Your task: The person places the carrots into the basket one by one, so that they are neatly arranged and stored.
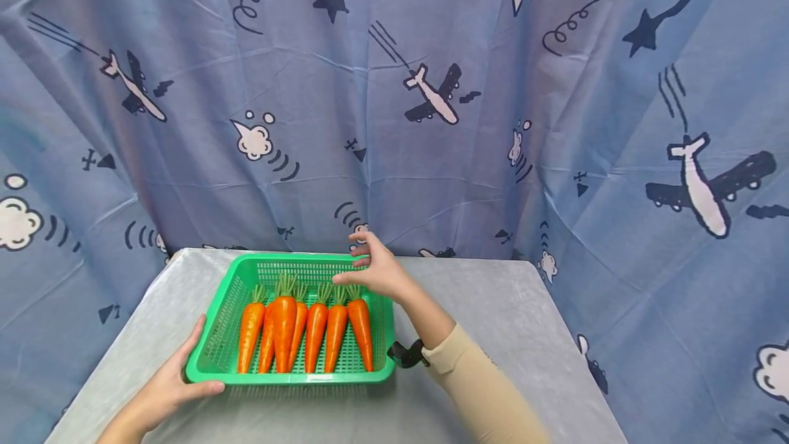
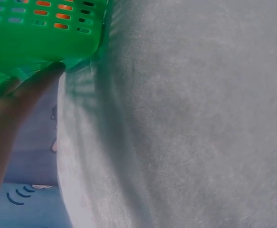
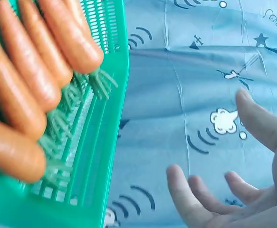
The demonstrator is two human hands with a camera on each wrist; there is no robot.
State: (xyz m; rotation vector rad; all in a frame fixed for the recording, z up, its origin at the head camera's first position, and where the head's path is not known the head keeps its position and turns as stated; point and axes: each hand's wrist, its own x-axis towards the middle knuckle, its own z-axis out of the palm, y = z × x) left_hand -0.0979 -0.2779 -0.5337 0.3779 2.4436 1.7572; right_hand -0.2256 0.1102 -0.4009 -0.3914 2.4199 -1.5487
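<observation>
Several orange carrots (image 1: 285, 331) with green stem tufts lie side by side in a green plastic basket (image 1: 290, 379), tufts toward the back. My left hand (image 1: 166, 386) is at the basket's front left corner. Its straight fingers lie along the left side, and the thumb extends along the front. In the left wrist view, this hand (image 2: 7, 111) touches the basket wall (image 2: 38, 45). Over the back right of the basket hovers my right hand (image 1: 382, 273), fingers spread and nothing between them. The right wrist view shows this hand (image 3: 266, 204) apart from the carrots (image 3: 33, 71).
Under the basket is a table with a pale grey cover (image 1: 493, 307). A blue curtain (image 1: 370, 142) printed with planes, clouds and stars hangs behind it and along both sides. A black strap (image 1: 407, 353) is around the right wrist, below a beige sleeve (image 1: 481, 382).
</observation>
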